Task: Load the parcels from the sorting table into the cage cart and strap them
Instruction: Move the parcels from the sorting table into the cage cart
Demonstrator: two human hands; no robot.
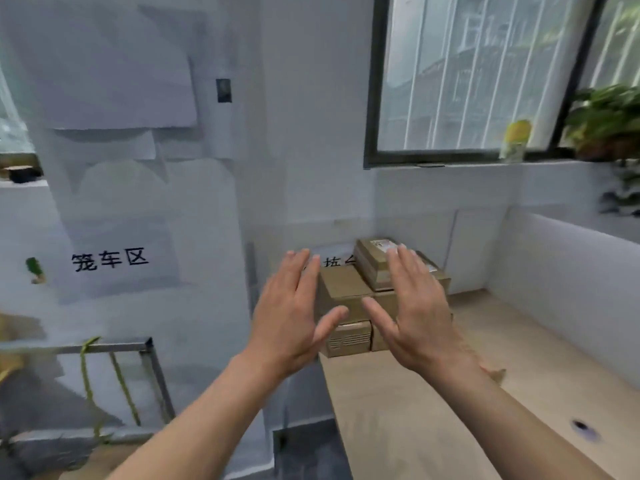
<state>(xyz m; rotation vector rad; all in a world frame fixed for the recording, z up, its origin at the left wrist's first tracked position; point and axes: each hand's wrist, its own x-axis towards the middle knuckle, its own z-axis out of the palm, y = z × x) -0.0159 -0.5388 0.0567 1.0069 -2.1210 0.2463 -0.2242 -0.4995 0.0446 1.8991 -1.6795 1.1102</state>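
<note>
Stack of brown cardboard parcels (346,289) at the far left corner of the desk (433,410), against the white wall. The uppermost parcel (375,263) carries a white label and lies askew on a wider box; a small carton (349,337) with printed lines sits at the bottom front, at the stack's 6 o'clock.

Both hands are raised between the camera and the stack, palms turned away from the camera. The left hand (291,317) covers the stack's 9 o'clock edge and the right hand (419,313) its 3 o'clock side. The fingers of the left (301,268) and of the right (405,261) are straight and spread wide, holding nothing, thumbs pointing inward toward each other. Whether they touch the cardboard cannot be told.

The desk is pale wood with a dark round hole (581,426) at its 4 o'clock; a low white partition (571,289) bounds its right side.

At the stack's 8 o'clock, off the desk, stands the grey metal frame of the cage cart (149,344), with a yellow-green strap (86,368) hanging from its top rail. A wall sign (110,259) with black characters lies at 9 o'clock. At 1 o'clock is a dark-framed window (372,98), with a yellow bottle (516,140) and a leafy plant (606,119) on its sill.
</note>
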